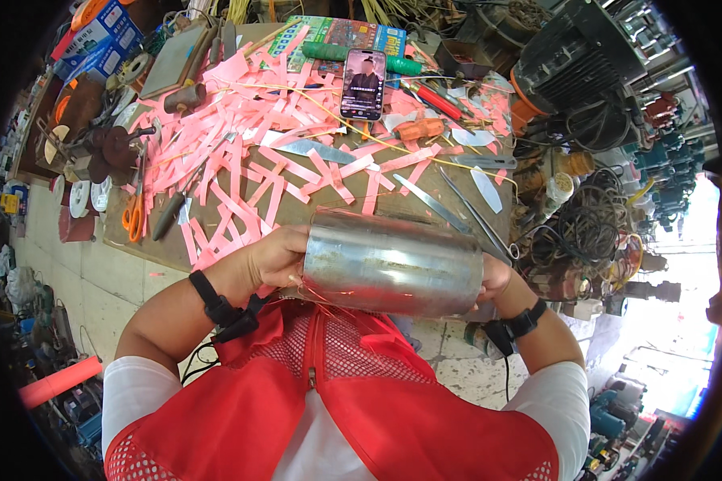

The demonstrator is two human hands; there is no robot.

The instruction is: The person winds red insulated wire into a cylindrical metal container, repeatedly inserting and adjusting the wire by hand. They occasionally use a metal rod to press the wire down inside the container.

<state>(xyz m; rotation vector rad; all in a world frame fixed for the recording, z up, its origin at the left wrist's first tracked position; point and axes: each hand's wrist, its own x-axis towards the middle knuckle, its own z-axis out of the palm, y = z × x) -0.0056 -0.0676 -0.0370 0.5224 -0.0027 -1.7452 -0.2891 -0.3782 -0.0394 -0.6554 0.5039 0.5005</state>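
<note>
A shiny steel cylinder [391,264], apparently a motor stator casing, lies sideways across my lap at the front edge of the workbench. My left hand [281,257] grips its left end, with some fingers hidden behind or inside the rim. At the opposite end, my right hand [494,278] holds the rim, its fingers partly out of sight. Thin copper wires [322,294] trail from the left end beneath the cylinder. The inside of the cylinder cannot be seen. Just beyond it are a pointed metal blade [431,203] and long metal tweezers [478,210].
Pink insulation strips [234,162] cover much of the workbench [391,144]. A lit phone [363,84] stands at the back. Orange-handled scissors [133,213] and a mallet [183,99] lie left; an orange-handled screwdriver [419,129] lies right. A large motor [577,66] borders the right side.
</note>
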